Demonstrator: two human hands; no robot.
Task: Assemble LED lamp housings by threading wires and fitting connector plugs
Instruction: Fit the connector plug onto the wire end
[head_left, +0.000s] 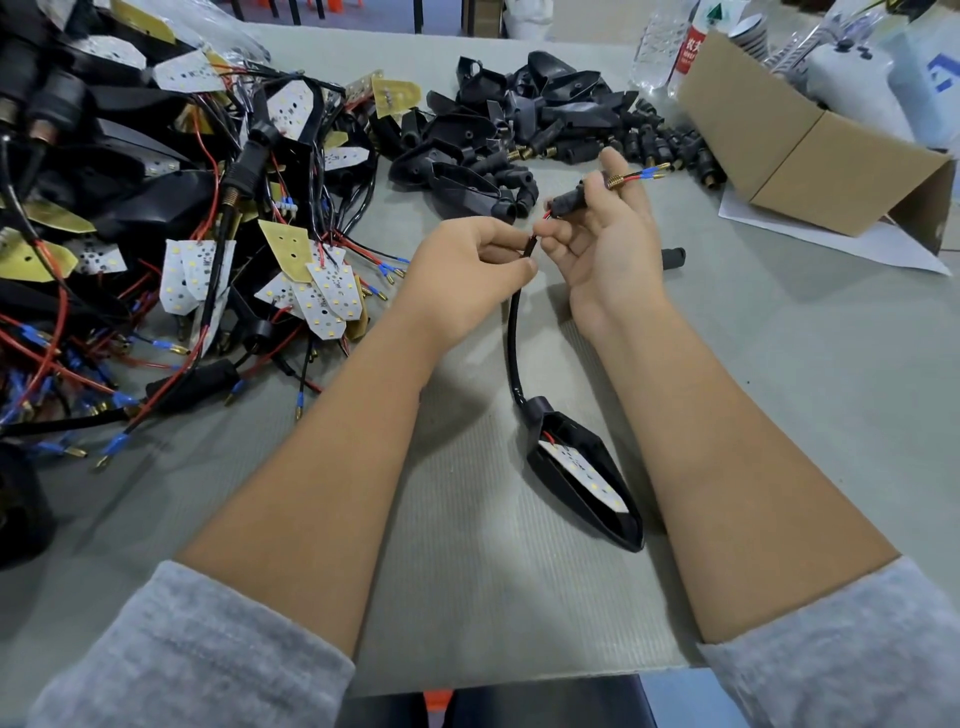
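A black pointed lamp housing (587, 486) lies on the table between my forearms, with a white LED board (582, 467) inside it. A black sleeved cable (514, 338) curves up from it to my left hand (467, 265), which pinches the sleeve's end. My right hand (608, 244) holds a black connector plug (569, 201) with a brass threaded end. Red and black wires (641, 175) with blue-sleeved brass pins stick out past the plug to the right, and a short red wire runs between plug and sleeve.
A tangled heap of LED boards, wires and housings (171, 234) fills the left. Empty black housings and plugs (519, 124) are piled at the back. A cardboard box (800, 150) and water bottles (660, 47) stand at the back right. One loose plug (674, 256) lies right of my right hand.
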